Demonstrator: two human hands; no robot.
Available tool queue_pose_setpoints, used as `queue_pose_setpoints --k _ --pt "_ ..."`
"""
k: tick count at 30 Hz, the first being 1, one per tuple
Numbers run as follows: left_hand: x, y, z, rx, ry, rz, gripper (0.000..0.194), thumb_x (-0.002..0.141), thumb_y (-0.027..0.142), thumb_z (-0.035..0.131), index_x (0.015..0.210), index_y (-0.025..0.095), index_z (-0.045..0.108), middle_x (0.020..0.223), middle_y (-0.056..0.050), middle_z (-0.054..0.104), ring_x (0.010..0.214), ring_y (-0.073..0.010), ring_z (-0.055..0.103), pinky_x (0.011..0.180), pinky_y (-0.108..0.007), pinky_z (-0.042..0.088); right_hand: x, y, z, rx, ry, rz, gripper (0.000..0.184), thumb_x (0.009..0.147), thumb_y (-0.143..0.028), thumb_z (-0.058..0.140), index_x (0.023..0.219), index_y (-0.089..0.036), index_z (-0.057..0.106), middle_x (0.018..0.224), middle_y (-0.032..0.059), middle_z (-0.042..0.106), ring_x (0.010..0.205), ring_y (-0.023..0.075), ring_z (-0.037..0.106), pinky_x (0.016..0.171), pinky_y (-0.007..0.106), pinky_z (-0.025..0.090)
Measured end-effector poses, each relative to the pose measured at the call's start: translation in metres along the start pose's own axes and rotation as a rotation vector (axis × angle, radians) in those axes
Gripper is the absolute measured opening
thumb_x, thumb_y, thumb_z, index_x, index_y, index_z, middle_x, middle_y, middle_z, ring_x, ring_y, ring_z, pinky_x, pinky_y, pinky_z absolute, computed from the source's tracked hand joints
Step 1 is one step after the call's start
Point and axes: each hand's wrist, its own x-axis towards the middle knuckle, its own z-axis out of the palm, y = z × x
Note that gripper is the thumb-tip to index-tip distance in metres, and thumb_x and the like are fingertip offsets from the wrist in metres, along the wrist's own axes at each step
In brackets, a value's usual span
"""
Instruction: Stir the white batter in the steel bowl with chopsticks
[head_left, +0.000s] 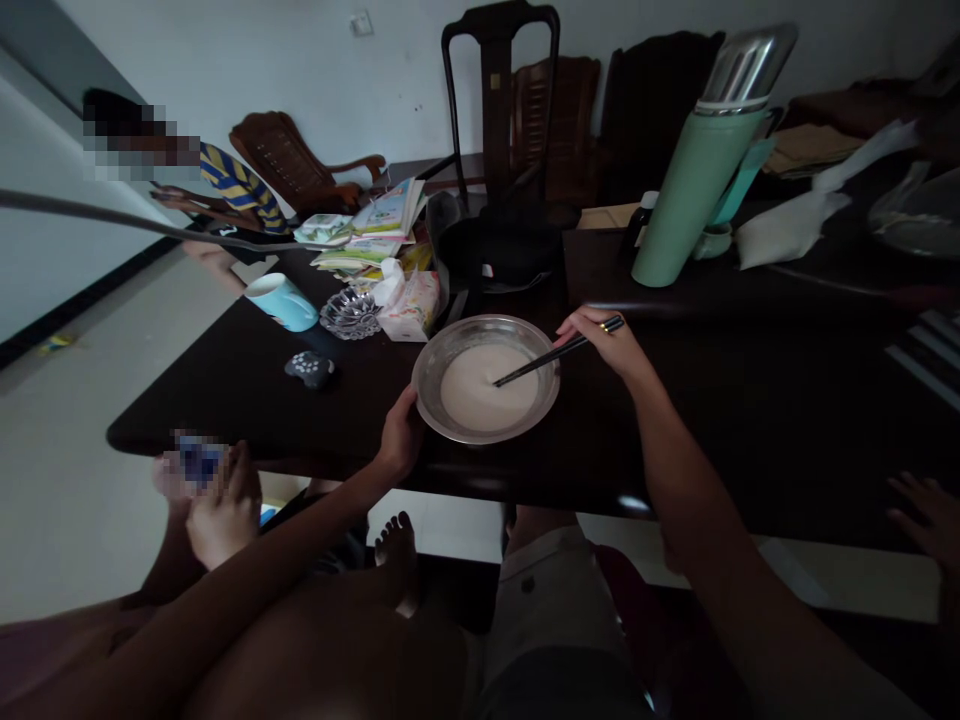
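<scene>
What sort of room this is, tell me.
Probably a home's dining or living room: a wooden armchair stands near the wall, and a metal bowl sits on the dark table.

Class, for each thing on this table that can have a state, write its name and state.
Metal bowl, uncovered, held by left hand
Pale liquid, partly filling the bowl
Chopsticks, in right hand, tips in liquid
Green flask, capped
Blue mug, uncovered, contents unclear
Tissue box, open, tissue sticking out
Books, loosely piled
White bag, neck gathered
</scene>
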Motion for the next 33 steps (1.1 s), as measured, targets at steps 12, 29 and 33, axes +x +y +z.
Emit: queue_pose_setpoints --k 12,29,33 --pt "-0.002 0.009 0.011 -0.073 0.078 -0.092 0.035 0.071 0.041 0.071 0.097 0.019 0.074 0.105 -0.003 0.074 0.119 -0.0294 0.058 0.103 -0.039 0.044 -0.001 0.001 0.000 0.044 -0.032 0.002 0.037 0.090 -0.054 0.055 0.079 -0.022 0.072 0.070 0.0023 0.074 0.070 0.0187 0.070 0.074 0.034 0.054" --pt "-0.004 0.007 0.008 -0.017 0.071 0.000 0.025 0.075 0.038 0.070 0.093 0.021 0.075 0.108 -0.002 0.073 0.122 -0.0277 0.055 0.107 -0.037 0.041 0.000 0.001 0.001 -0.008 0.022 -0.025 0.038 0.088 -0.055 0.056 0.077 -0.022 0.072 0.077 0.0033 0.075 0.080 0.0197 0.072 0.080 0.034 0.053" --pt "-0.003 0.005 0.006 -0.041 0.050 -0.038 0.027 0.075 0.039 0.069 0.094 0.020 0.075 0.108 -0.004 0.073 0.120 -0.0271 0.057 0.106 -0.037 0.042 0.000 0.000 0.001 0.031 -0.029 0.013 0.038 0.089 -0.056 0.055 0.078 -0.023 0.071 0.071 0.0021 0.075 0.072 0.0190 0.071 0.075 0.034 0.054"
